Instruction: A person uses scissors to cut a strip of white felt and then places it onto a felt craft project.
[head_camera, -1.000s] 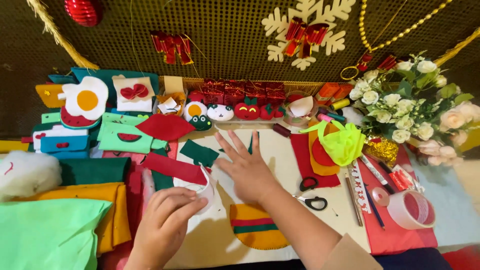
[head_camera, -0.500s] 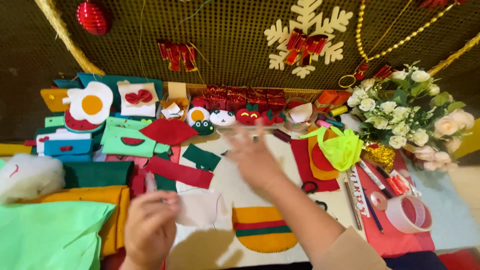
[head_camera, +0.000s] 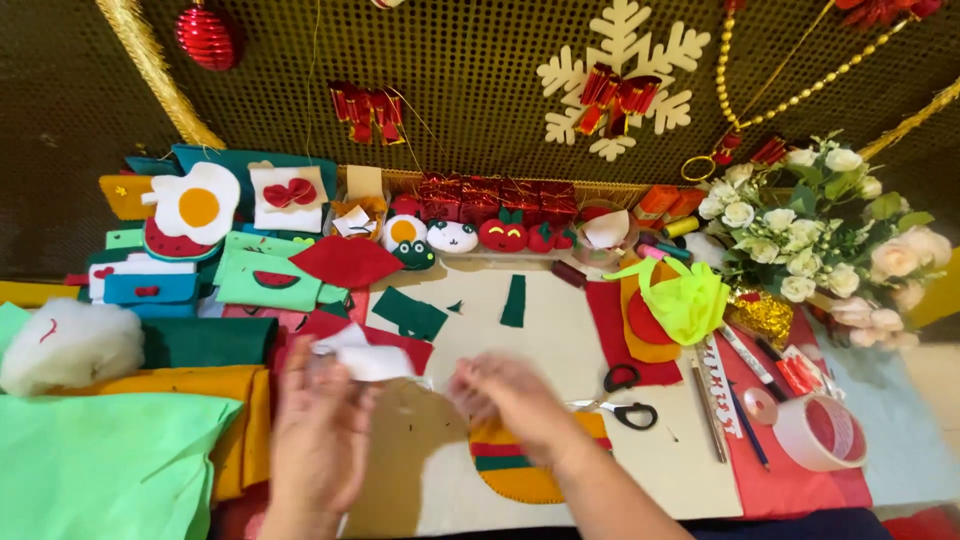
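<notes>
The left hand (head_camera: 318, 420) comes up from the bottom edge, back toward the camera, and pinches a small white scrap of felt (head_camera: 368, 360) at its fingertips. The scrap's long axis runs roughly left to right, its free end pointing toward the right hand (head_camera: 508, 397). That hand reaches in from the lower right, forearm slanting up and left, fingers curled loosely; it is blurred, so whether it grips anything cannot be told, though it seems to hover just beside the scrap's free end. Both hands are above a cream felt sheet (head_camera: 560, 330) spread on the table.

Under the right wrist lies an orange felt oval with red and green stripes (head_camera: 520, 470). Just right of it are black-handled scissors (head_camera: 625, 410), blades pointing left toward the hand. Dark green felt offcuts (head_camera: 410, 314) lie beyond the hands. At far right a roll of clear tape (head_camera: 820, 432) rests on red felt (head_camera: 790, 480).

Along the back, a shallow tray (head_camera: 520, 260) holds small stuffed felt figures, tomato-red and white. To the left are folded felt sheets (head_camera: 110, 480) and a tuft of white stuffing (head_camera: 70, 345).
</notes>
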